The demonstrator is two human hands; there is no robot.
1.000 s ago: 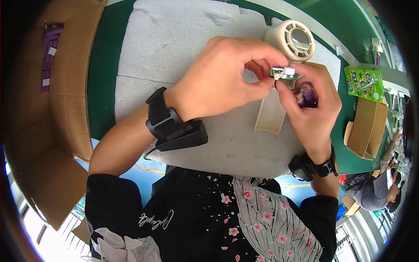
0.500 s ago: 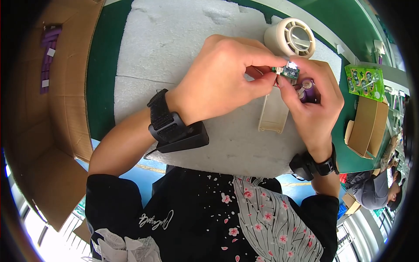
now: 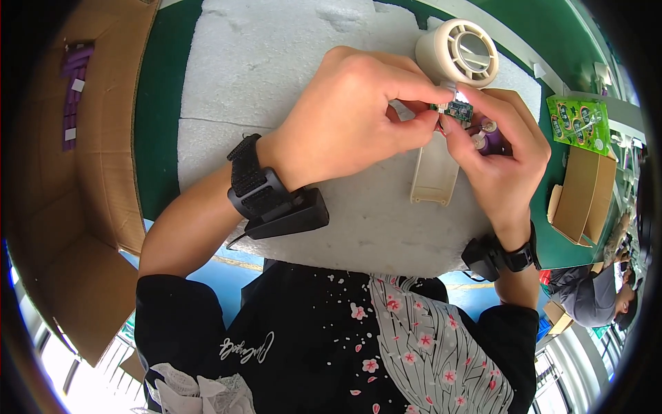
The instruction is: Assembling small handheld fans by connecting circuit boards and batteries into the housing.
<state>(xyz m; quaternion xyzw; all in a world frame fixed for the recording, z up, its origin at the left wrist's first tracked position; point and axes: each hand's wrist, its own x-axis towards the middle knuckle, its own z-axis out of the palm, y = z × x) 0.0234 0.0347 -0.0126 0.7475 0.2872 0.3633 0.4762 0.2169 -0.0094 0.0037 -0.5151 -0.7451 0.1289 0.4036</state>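
A small green circuit board [image 3: 458,110] is held up between my two hands, above a foam slab. The thumb and forefinger of my left hand [image 3: 355,114] pinch its left end, by a pale connector; thin wires show just below. My right hand [image 3: 509,162] grips the board's right side between thumb and forefinger. Purple battery cells [image 3: 491,141] with metal ends sit in the curl of that palm, partly hidden by the fingers. Beyond the hands stands a cream round fan housing [image 3: 436,56] with a spoked grille. Its long cream handle shell [image 3: 432,176] extends toward me under the hands.
White foam [image 3: 276,55] covers the green table [image 3: 160,90]. At the left is a large cardboard box [image 3: 110,131] with purple cells [image 3: 72,103] inside. A green packet [image 3: 579,124] and a small open carton [image 3: 584,196] lie at right; another person [image 3: 593,300] sits beyond.
The board has tilted slightly in my fingers, and its bright glare has shrunk. My right hand has shifted a little to the right. Both hands keep their hold.
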